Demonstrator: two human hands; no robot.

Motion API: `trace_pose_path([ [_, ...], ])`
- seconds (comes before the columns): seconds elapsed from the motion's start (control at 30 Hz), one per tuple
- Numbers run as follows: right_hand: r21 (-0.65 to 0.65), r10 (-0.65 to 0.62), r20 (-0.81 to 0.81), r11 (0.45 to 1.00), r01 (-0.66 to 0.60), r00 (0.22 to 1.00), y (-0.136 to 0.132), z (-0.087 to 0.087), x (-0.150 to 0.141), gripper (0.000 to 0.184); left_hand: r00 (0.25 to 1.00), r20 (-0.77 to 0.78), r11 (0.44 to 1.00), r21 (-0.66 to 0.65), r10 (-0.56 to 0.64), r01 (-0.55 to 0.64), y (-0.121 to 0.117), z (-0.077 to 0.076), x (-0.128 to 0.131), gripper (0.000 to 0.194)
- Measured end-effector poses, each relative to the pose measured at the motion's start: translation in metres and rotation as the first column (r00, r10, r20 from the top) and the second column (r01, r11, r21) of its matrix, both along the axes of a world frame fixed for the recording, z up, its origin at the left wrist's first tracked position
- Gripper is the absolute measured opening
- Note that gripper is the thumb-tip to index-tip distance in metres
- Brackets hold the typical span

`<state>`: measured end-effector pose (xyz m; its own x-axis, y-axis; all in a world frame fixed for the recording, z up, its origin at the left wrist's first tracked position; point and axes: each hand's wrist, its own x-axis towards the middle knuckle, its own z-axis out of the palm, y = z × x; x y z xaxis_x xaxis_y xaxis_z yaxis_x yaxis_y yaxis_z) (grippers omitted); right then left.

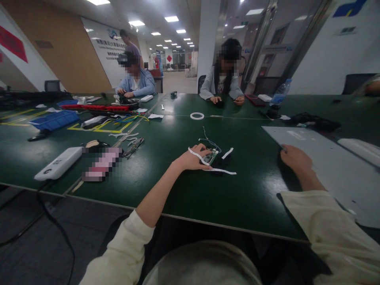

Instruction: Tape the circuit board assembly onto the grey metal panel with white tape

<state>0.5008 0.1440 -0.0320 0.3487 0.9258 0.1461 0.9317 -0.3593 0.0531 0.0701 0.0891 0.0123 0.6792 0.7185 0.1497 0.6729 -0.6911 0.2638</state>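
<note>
Nearer than the tape roll, the left hand holds a small green circuit board, thin wires trailing. The right hand curls at a grey panel's edge, grip unclear.

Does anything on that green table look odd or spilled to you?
Mildly odd: loose white strips lie at scattered angles around the circuit board, one draped across the left hand, which looks untidy. I see no spill or obvious damage.
</note>
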Motion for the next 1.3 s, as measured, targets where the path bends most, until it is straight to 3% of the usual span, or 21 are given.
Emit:
trace_pose_path([
  [0.33,0.101,0.018,-0.138,0.995,-0.004,0.99,-0.003,0.001,0.008,0.046,0.999,0.053,0.995,-0.101,0.008,-0.002,0.001,0.0,-0.004,0.058],
  [0.57,0.143,-0.136,-0.235,0.975,0.172,0.962,-0.005,-0.003,0.002,0.053,0.994,0.104,0.991,-0.121,-0.036,0.049,0.003,-0.002,-0.008,0.053],
  [1.3,0.106,-0.132,-0.168,0.983,0.151,0.977,0.002,-0.008,0.01,0.052,0.996,0.082,0.982,-0.189,0.015,0.001,0.002,0.0,-0.008,0.063],
])
